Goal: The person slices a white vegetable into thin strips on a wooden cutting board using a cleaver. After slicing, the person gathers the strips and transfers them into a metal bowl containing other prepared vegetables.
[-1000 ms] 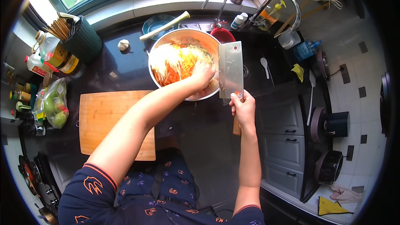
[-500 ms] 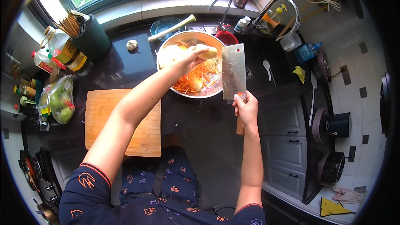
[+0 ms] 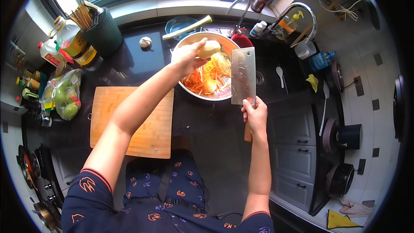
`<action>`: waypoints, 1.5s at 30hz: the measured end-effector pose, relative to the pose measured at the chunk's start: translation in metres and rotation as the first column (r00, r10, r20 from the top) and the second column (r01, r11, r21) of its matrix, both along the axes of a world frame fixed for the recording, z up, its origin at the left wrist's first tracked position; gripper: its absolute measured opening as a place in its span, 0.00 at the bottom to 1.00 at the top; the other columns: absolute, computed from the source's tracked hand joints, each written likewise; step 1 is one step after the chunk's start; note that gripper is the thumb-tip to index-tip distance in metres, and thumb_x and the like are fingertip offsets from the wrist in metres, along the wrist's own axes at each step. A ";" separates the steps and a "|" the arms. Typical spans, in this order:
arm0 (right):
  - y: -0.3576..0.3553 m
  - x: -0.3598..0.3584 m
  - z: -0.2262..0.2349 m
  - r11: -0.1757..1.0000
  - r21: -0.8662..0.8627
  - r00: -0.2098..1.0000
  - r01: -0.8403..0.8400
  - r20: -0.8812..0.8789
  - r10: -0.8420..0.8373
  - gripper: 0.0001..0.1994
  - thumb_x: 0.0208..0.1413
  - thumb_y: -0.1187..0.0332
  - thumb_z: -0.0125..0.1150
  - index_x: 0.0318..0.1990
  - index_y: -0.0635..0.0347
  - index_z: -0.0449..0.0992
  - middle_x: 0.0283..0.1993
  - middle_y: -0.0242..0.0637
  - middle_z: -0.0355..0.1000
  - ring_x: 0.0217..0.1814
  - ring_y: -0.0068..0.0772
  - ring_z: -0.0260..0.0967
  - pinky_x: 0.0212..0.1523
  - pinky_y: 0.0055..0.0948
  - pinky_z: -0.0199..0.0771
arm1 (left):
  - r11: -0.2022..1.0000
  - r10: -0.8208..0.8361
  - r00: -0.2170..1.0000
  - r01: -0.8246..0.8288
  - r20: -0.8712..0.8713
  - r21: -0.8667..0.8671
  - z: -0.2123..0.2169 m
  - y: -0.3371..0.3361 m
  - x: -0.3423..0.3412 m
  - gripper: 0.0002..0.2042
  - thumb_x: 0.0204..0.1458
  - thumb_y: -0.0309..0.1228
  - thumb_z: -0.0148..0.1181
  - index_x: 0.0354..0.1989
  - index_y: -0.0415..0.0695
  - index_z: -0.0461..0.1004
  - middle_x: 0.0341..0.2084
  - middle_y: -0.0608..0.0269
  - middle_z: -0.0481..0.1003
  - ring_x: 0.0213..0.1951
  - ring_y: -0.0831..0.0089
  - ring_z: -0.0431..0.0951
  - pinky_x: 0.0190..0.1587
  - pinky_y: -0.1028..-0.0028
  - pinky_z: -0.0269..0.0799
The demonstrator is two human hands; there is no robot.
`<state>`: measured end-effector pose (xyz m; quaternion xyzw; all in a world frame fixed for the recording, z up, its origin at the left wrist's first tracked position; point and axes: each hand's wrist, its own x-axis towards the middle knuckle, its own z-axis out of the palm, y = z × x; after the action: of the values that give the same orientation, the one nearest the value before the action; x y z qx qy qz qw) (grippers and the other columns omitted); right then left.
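My left hand (image 3: pixel 188 59) is closed round a pale peeled potato (image 3: pixel 208 49), held above a large white basin (image 3: pixel 184 39). Orange shreds, probably carrot (image 3: pixel 200 77), lie in the basin, along with a pale rounded piece (image 3: pixel 210 85). In my right hand (image 3: pixel 255 114) is a cleaver (image 3: pixel 243 75), gripped by its wooden handle with the broad blade upright. Small bits cling to the blade, which stands beside the basin's right side. Across the basin's far rim lies a long pale green-white stalk (image 3: pixel 187 27).
A wooden cutting board (image 3: pixel 144 140) lies at the counter's near left. Behind it are a garlic bulb (image 3: pixel 145 42), a dark green utensil holder (image 3: pixel 103 34) and a bag of green produce (image 3: pixel 67 95). To the right are a red bowl (image 3: pixel 243 41), the sink with its faucet (image 3: pixel 311 21), and a white spoon (image 3: pixel 280 74).
My left hand has drawn the potato slightly leftward over the basin, relative to the basin's rim. The cleaver stays upright in my right hand. The whole view has shifted a little.
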<state>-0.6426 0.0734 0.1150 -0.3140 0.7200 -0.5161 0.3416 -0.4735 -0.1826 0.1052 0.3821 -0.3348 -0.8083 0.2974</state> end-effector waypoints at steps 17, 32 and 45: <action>0.005 0.018 -0.007 1.000 -0.001 0.998 -0.012 0.059 0.012 0.05 0.62 0.70 0.62 0.38 0.61 0.76 0.23 0.30 0.73 0.17 0.14 0.65 0.17 0.18 0.65 | 0.538 0.342 0.097 0.795 0.935 -0.280 -0.052 0.090 0.319 0.22 0.56 0.44 0.66 0.57 0.48 0.77 0.54 0.46 0.72 0.47 0.52 0.80 0.53 0.59 0.76; 0.014 0.014 -0.007 1.000 0.021 0.998 -0.006 0.064 0.005 0.05 0.62 0.70 0.62 0.37 0.62 0.77 0.23 0.29 0.73 0.18 0.14 0.66 0.17 0.18 0.65 | 0.297 0.420 0.379 0.802 0.825 -0.519 -0.020 0.043 0.080 0.43 0.46 0.44 0.75 0.65 0.36 0.59 0.58 0.40 0.63 0.58 0.44 0.70 0.62 0.57 0.70; 0.000 -0.001 -0.023 1.000 0.005 0.993 0.018 0.118 -0.019 0.05 0.62 0.70 0.61 0.37 0.62 0.76 0.23 0.29 0.73 0.18 0.14 0.65 0.17 0.18 0.65 | 0.147 0.471 0.413 0.834 0.779 -0.531 -0.061 0.013 0.016 0.42 0.40 0.31 0.74 0.67 0.34 0.61 0.60 0.36 0.68 0.65 0.41 0.65 0.65 0.54 0.67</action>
<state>-0.6440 0.0732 0.0924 -0.2755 0.7024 -0.5354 0.3795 -0.4580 -0.1698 0.0438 0.3863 -0.9126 -0.0875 0.1009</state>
